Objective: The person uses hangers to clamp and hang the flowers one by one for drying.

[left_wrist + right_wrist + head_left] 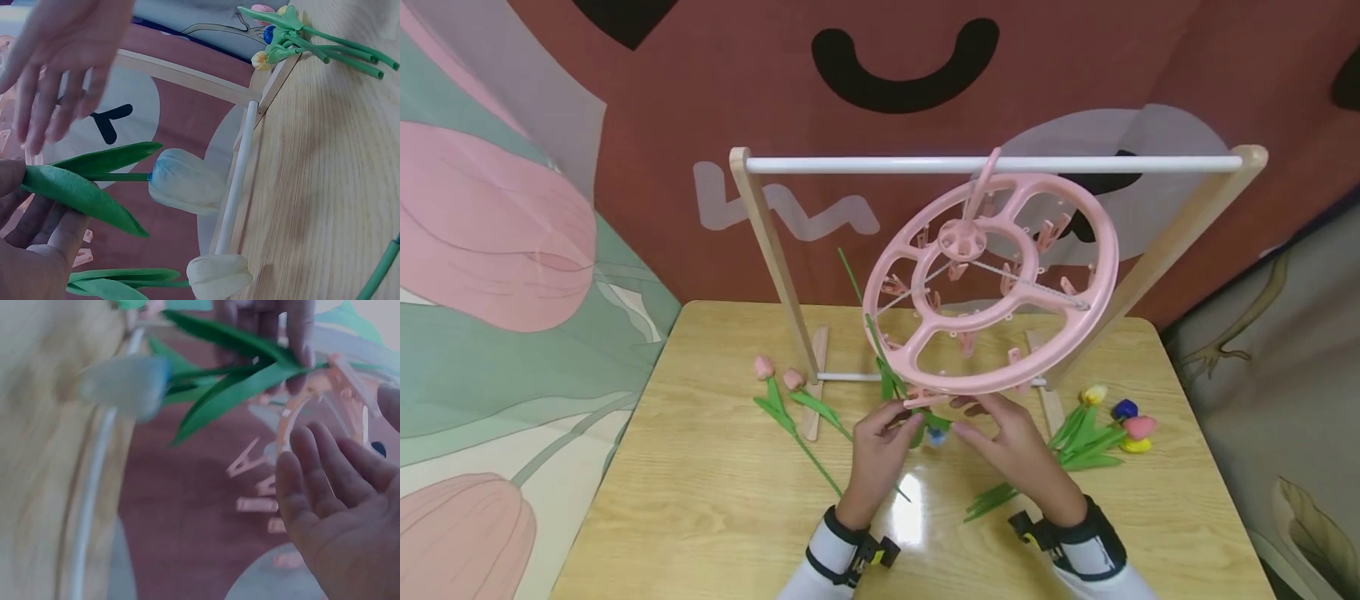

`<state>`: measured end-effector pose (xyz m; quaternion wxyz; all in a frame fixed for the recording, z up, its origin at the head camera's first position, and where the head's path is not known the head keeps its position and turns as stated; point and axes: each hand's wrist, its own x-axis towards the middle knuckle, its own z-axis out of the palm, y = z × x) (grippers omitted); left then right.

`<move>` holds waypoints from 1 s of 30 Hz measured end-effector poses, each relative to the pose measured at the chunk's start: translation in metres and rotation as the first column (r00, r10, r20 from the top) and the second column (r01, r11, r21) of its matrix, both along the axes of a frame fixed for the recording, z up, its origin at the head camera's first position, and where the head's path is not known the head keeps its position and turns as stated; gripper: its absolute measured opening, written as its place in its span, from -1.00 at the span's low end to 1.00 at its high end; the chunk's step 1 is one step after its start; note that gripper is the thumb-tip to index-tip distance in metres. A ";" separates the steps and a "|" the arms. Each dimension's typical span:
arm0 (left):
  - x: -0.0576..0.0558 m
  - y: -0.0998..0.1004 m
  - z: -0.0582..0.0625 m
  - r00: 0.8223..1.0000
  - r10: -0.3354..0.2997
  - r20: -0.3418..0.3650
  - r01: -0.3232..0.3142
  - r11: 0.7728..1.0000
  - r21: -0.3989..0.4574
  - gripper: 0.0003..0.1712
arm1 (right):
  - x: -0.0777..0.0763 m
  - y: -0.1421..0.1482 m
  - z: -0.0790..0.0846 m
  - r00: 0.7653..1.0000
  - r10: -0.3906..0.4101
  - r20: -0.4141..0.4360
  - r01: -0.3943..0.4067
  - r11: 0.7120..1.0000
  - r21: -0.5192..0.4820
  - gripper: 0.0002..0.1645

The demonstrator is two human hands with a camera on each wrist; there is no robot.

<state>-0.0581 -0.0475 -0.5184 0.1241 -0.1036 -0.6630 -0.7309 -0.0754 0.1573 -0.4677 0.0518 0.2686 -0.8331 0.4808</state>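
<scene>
My left hand [880,442] pinches a blue-and-white tulip [181,181] by its leafy stem, just below the front rim of a pink round clip hanger [992,379]. The tulip hangs head down, its stem running up to a pink clip [353,384]. My right hand [350,500] is close by on the other side, fingers extended and apart from the flower in the wrist views. A white tulip [219,276] also hangs head down beside the held one.
The hanger hooks over a white rod [865,165] of a wooden stand [767,242]. Two pink tulips [764,367] lie on the table [715,517] at left. At right lies a bunch of tulips [1086,437] in several colours. More pink clips [967,343] dangle under the hanger.
</scene>
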 end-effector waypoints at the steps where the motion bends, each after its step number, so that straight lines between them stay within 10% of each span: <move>1: 0.000 0.001 0.000 1.000 0.003 0.000 -0.003 1.000 -0.006 -0.75 | -0.003 -0.004 0.003 1.000 -0.008 -0.008 0.008 1.000 -0.020 -0.37; 17: -0.003 -0.016 -0.005 1.000 0.004 -0.007 -0.004 0.999 -0.047 -0.73 | -0.005 -0.005 -0.004 0.999 -0.035 0.021 0.037 0.996 -0.083 -0.43; 21: 0.000 -0.034 -0.007 1.000 0.007 -0.011 -0.009 0.986 -0.167 -0.78 | 0.001 0.005 -0.012 1.000 -0.028 0.013 0.030 0.988 -0.151 -0.45; 24: 0.005 -0.055 -0.007 1.000 0.001 0.003 0.000 0.926 -0.377 -0.73 | 0.007 0.013 -0.017 1.000 -0.014 0.003 0.014 0.979 -0.205 -0.48; 30: 0.015 -0.096 -0.009 0.992 -0.016 0.126 0.101 0.707 -0.700 -0.50 | 0.021 0.030 -0.030 1.000 -0.022 -0.015 0.017 0.966 -0.257 -0.57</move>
